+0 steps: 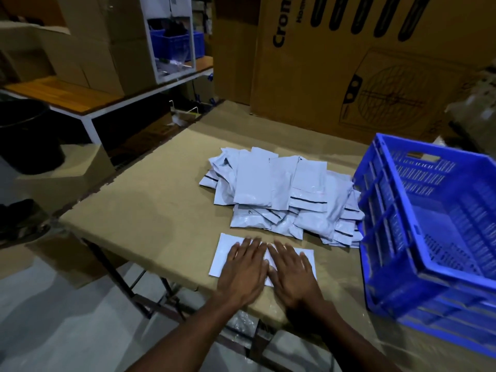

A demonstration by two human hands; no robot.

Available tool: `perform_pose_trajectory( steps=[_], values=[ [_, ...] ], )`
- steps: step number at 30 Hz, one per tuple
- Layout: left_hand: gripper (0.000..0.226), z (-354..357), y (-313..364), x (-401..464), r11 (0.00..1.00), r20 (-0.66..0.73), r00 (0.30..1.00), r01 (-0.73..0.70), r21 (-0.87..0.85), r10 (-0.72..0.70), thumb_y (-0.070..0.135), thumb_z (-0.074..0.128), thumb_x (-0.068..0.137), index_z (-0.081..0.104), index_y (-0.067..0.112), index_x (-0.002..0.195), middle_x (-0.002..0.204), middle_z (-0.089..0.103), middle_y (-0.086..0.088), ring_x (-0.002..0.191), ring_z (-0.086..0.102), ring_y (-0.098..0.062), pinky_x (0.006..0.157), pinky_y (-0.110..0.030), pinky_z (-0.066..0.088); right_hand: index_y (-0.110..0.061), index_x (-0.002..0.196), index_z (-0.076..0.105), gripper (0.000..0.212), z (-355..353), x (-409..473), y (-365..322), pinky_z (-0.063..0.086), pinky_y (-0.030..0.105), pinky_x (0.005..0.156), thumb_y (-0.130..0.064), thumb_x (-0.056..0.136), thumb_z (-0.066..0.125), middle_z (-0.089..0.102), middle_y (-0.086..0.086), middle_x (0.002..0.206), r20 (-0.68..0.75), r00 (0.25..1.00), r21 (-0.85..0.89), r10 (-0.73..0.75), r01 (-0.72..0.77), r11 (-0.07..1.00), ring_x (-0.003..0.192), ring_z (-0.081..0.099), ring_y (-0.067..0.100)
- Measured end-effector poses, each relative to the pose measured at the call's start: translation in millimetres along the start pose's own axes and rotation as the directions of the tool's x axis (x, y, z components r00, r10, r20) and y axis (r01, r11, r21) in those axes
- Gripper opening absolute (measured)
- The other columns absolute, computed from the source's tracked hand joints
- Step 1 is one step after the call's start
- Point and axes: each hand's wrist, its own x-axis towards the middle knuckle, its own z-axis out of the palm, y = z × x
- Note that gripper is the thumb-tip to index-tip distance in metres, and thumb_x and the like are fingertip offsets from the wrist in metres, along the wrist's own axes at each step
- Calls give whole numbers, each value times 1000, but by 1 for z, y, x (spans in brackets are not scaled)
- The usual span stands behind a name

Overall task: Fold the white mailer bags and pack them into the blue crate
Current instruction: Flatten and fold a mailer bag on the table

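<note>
Carton point(362, 63) beyond the hands, printed "Cro…", remainder cut off. Blue crate point(402, 210) right of right hand point(291, 275). Mailer pile point(281, 194) just beyond both hands. Left hand point(245, 272) and right, fingers flat, press one mailer bag point(222, 253) onto surface point(161, 205).

Mailer bag point(225, 253) under both hands, pile point(281, 194) behind, crate point(429, 218) right

Left hand point(243, 267) and right hand point(291, 269) press flat, fingers straight, on one white mailer bag point(224, 255) near table point(150, 200) edge. Mailer pile point(279, 194) beyond; blue crate point(429, 224) right.
</note>
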Motion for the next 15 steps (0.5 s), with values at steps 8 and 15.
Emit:
perform_pose_trajectory(
  steps=[8, 15],
  values=[
    [84, -11, -26, -7, 973, 104, 979, 157, 166, -176, 80, 3, 87, -3, 39, 160, 168, -12, 8, 152, -17, -35, 122, -52, -5, -40, 157, -1, 84, -7, -13, 26, -3, 47, 122, -83, 86, 8, -10, -5, 166, 15, 991, -49, 130, -129, 990, 152, -10, 15],
    [83, -16, -36, -2, 975, 168, 969, 152, 162, -179, 84, 9, 88, -12, 43, 157, 166, -20, 12, 150, -25, -36, 119, -58, -13, -39, 156, 16, 84, -14, -18, 28, 12, 68, 112, -81, 87, 38, -5, -4, 166, -49, 991, -61, -128, 124, 990, 152, -6, 20]
  ],
)
